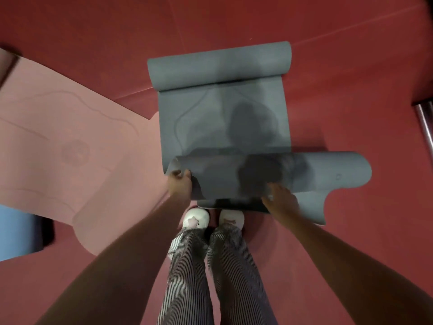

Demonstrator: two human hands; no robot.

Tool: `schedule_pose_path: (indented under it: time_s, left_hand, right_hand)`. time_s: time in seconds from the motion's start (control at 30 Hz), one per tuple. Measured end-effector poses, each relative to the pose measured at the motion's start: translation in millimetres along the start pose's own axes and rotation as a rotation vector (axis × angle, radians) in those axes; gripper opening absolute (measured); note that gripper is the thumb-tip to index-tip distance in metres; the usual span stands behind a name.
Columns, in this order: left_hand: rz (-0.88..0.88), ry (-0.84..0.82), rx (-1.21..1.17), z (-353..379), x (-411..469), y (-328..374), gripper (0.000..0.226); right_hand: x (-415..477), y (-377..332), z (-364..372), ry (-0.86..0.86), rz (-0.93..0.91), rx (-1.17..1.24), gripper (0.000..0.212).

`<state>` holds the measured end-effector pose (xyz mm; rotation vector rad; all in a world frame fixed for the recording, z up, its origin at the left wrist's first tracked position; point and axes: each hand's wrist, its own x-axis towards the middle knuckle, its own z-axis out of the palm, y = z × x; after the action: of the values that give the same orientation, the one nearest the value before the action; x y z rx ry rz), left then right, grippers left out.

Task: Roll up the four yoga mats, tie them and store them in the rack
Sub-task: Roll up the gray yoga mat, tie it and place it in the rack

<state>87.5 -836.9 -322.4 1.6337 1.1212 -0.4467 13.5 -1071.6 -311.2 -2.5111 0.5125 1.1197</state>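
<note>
A grey yoga mat lies on the red floor in front of my feet, its far end curled into a roll. Its near end is curled into a second roll that sticks out to the right. My left hand grips the left end of that near roll, fingers curled round its edge. My right hand rests on the near roll's lower edge with fingers spread. A pink yoga mat lies flat to the left, partly under the grey one.
My white slippers and striped trouser legs stand right behind the near roll. A blue mat or pad shows at the left edge. A metal pole stands at the right edge. Red floor stretches beyond the mats.
</note>
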Motion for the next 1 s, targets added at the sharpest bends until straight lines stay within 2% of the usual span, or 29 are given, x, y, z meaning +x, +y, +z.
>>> schedule_pose_path:
  time_s: [0.07, 0.17, 0.2, 0.23, 0.27, 0.3, 0.33, 0.37, 0.47, 0.53, 0.7, 0.87, 0.93, 1.0]
  left_hand:
    - [0.083, 0.040, -0.106, 14.7, 7.9, 25.1, 0.003]
    - [0.239, -0.071, -0.134, 39.9, 22.0, 55.9, 0.029]
    - [0.290, -0.072, 0.012, 45.9, 22.3, 59.3, 0.048]
    - [0.349, -0.008, 0.298, 51.1, 20.4, 55.7, 0.064]
    - [0.422, 0.087, 0.594, 54.6, 14.6, 47.7, 0.069]
    - [0.510, 0.133, 0.783, 57.3, 5.9, 35.8, 0.065]
    - [0.592, 0.089, 0.876, 59.5, -3.5, 23.0, 0.056]
    - [0.638, -0.032, 0.919, 61.8, -8.7, 9.2, 0.045]
    - [0.523, -0.457, 1.035, 67.2, -11.3, -29.8, 0.028]
    - [0.413, -0.600, 1.111, 68.3, -7.5, -48.2, 0.027]
    - [0.337, -0.628, 1.154, 82.6, 26.7, -87.0, 0.020]
    - [0.340, -0.684, 1.254, 108.1, 86.8, -152.0, 0.020]
    - [0.368, -0.741, 1.315, 114.5, 108.8, -182.6, 0.026]
    - [0.360, -0.810, 1.403, 119.8, 123.1, -208.3, 0.041]
  right_hand:
    - [-2.0, 11.9, 14.4, -0.119, 0.071, 0.059, 0.037]
    - [2.3, 23.4, 31.4, -0.245, 0.087, 0.133, 0.043]
    - [5.5, 24.6, 34.8, -0.251, 0.080, 0.145, 0.046]
    - [9.2, 24.4, 37.6, -0.245, 0.076, 0.163, 0.048]
    - [12.4, 23.1, 39.3, -0.241, 0.077, 0.194, 0.049]
    - [15.3, 20.0, 40.3, -0.243, 0.079, 0.234, 0.050]
    - [17.9, 16.4, 40.6, -0.246, 0.079, 0.276, 0.049]
    - [20.6, 12.4, 40.3, -0.251, 0.074, 0.315, 0.048]
    - [29.7, 4.6, 37.0, -0.239, 0.021, 0.381, 0.044]
    - [36.9, 5.2, 34.6, -0.223, -0.006, 0.380, 0.042]
    - [65.6, 15.9, 51.9, -0.228, -0.023, 0.324, 0.039]
    - [113.4, 29.8, 122.8, -0.239, -0.022, 0.310, 0.033]
    - [135.9, 37.0, 159.9, -0.254, -0.053, 0.237, 0.034]
    - [154.7, 43.1, 194.8, -0.300, -0.096, 0.109, 0.042]
